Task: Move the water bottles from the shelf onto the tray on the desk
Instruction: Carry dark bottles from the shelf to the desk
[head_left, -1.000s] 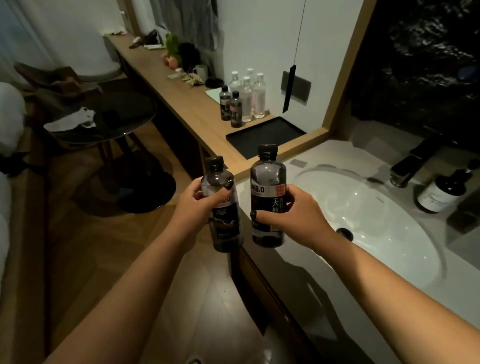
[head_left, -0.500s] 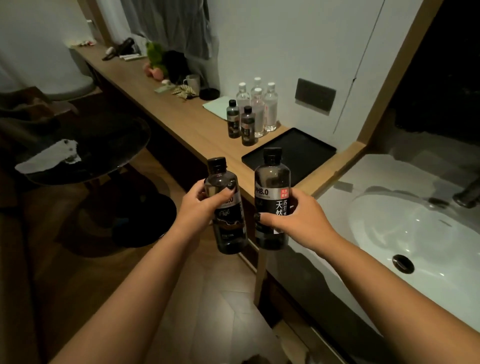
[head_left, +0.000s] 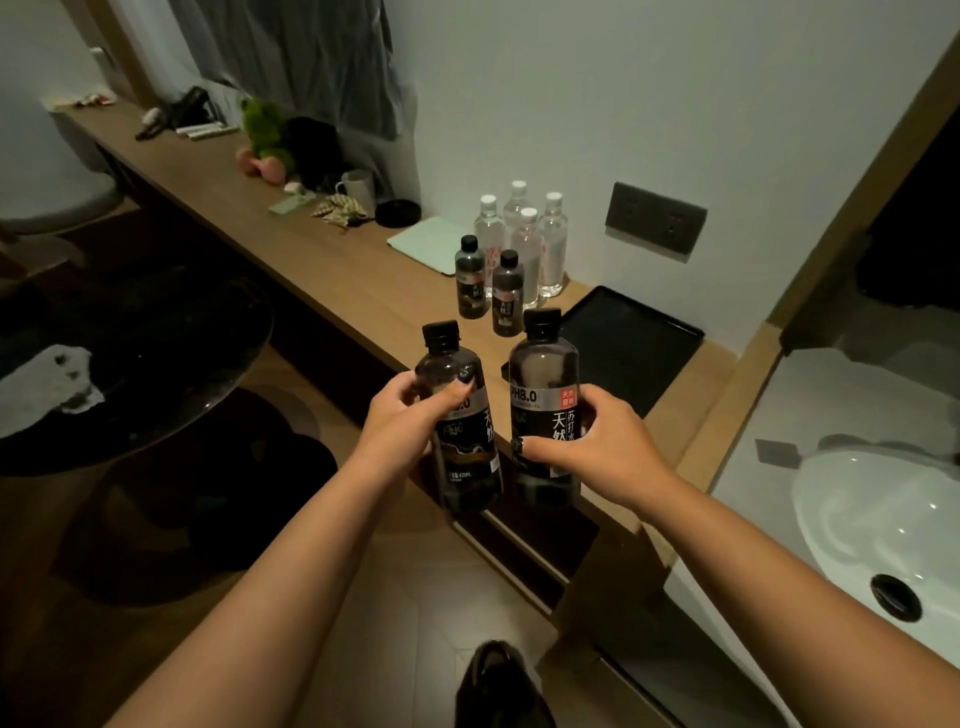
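My left hand grips a dark bottle with a black cap, upright, in front of the desk edge. My right hand grips a second dark bottle labelled PH8.0, right beside the first. Just beyond them a flat black tray lies on the wooden desk, with nothing on it. To the tray's left stand two more dark bottles and several clear bottles with white caps on the desk top.
A white sink lies to the right behind a wooden divider. Farther along the desk are a pale green pad, a mug, a green plush and small items. A round dark table stands left; my shoe shows below.
The view has come closer to the desk and tray, with the sink sliding off to the right. Both hands still hold their bottles side by side.
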